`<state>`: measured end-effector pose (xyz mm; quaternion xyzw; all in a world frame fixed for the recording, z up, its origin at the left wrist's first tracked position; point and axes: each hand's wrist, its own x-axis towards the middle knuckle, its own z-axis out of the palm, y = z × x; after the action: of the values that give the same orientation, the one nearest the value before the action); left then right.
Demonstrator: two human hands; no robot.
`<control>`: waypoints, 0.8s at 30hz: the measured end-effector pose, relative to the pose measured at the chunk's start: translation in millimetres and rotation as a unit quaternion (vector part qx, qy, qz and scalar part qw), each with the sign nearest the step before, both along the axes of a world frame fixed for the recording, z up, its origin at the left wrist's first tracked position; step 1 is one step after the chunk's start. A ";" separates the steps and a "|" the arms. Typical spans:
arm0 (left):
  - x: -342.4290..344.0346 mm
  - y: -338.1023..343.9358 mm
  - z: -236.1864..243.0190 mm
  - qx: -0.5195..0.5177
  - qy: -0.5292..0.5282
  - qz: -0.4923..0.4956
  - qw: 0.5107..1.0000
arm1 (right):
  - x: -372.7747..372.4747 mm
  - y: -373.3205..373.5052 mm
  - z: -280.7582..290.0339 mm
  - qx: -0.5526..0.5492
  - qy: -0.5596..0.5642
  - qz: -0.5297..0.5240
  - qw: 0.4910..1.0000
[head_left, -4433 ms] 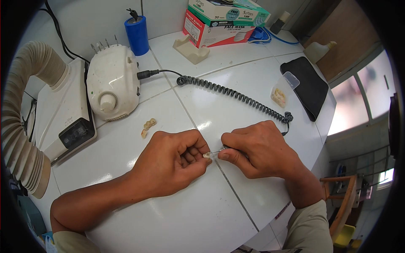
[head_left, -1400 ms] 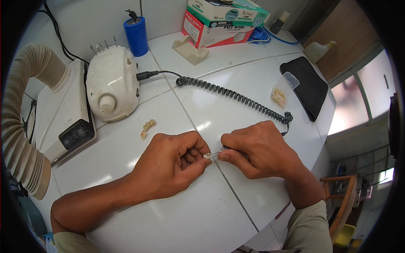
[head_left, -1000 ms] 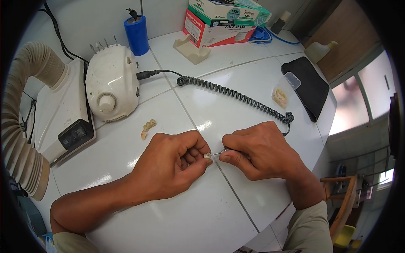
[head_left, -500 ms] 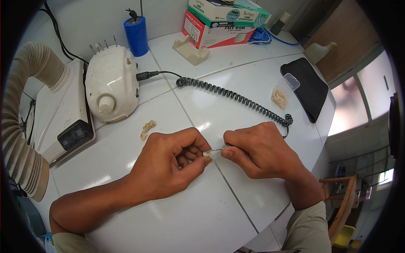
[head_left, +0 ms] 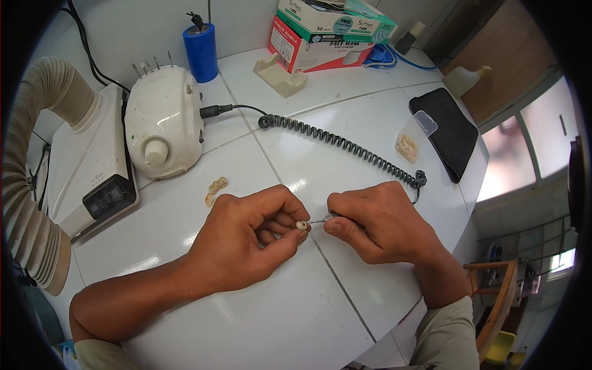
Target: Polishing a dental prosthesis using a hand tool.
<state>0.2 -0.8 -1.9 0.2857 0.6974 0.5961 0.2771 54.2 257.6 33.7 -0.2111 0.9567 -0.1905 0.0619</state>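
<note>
Between the thumb and fingertips of my left hand (head_left: 250, 240) is a small tooth-coloured dental crown (head_left: 301, 226), a dark hollow showing on it. My right hand (head_left: 385, 225) is closed around a rotary handpiece, of which only the metal nose (head_left: 328, 217) shows past the thumb and index finger. A thin bur (head_left: 317, 221) points left from it, its tip at or very near the crown; contact is hard to make out. Beyond my left hand lies a short row of joined tooth-coloured crowns (head_left: 217, 185) on the white tiled tabletop (head_left: 259, 320).
A black coiled cord (head_left: 333, 137) runs from the white control unit (head_left: 163, 123) toward my right hand. At left stand a white machine and ribbed hose (head_left: 49, 265). Further back are a blue cylinder (head_left: 200, 54), beige rest (head_left: 280, 75) and boxes (head_left: 320, 52). A clear container (head_left: 407, 148) and black pouch (head_left: 447, 132) lie right.
The crown has turned slightly in my left fingertips, its hollow now showing more clearly. Both hands stay nearly in place, with the bur still close to the crown.
</note>
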 end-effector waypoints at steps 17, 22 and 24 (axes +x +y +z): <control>0.0 -1.4 0.4 -0.018 0.027 -0.026 0.999 | 2.2 -2.6 -1.0 0.018 0.007 0.011 1.000; 2.2 -0.3 0.2 -0.008 0.017 -0.013 1.000 | 2.3 -2.6 -2.9 0.004 0.021 0.008 1.000; 2.4 -0.2 -0.2 -0.016 0.026 -0.007 1.000 | 2.1 -2.9 -3.2 0.005 0.018 0.010 1.000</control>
<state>2.6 -1.0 -2.0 0.3013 0.7117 0.5754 0.2674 56.3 254.7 30.5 -0.2235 0.9565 -0.1812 0.0472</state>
